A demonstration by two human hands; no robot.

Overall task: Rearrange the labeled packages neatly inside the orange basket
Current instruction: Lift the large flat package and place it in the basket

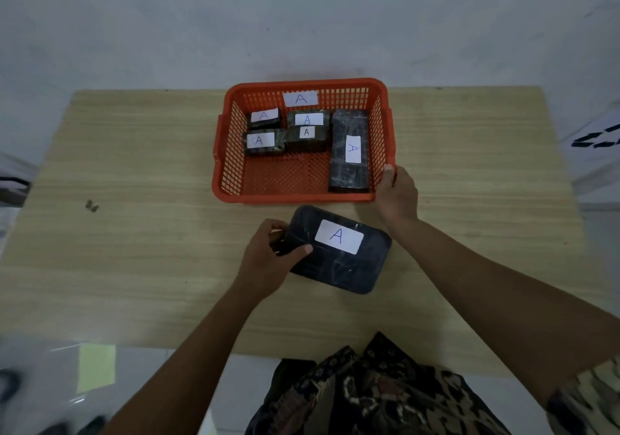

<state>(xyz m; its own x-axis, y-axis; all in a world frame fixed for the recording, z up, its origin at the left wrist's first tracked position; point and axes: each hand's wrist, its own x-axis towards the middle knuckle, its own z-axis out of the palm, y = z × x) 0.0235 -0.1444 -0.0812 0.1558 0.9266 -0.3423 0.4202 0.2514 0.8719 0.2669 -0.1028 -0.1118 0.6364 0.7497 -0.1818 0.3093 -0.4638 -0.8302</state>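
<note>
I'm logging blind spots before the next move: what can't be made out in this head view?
- Underside of the large package: hidden against the table.
- Left hand fingers: curled behind that package's edge.
- Right hand fingertips: hidden behind the orange basket corner.
- Long package: its far side is hidden by its own bulk.
- Small dark objects on the table: too small to identify.

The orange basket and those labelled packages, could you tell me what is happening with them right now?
A person is sorting dark wrapped packages marked "A" into the orange basket on the wooden table. Five packages already lie inside: four small ones grouped at the far left and a long one along the right wall. The left hand grips a larger package on the table just in front of the basket, while the right hand rests on the basket's near right corner.
</note>
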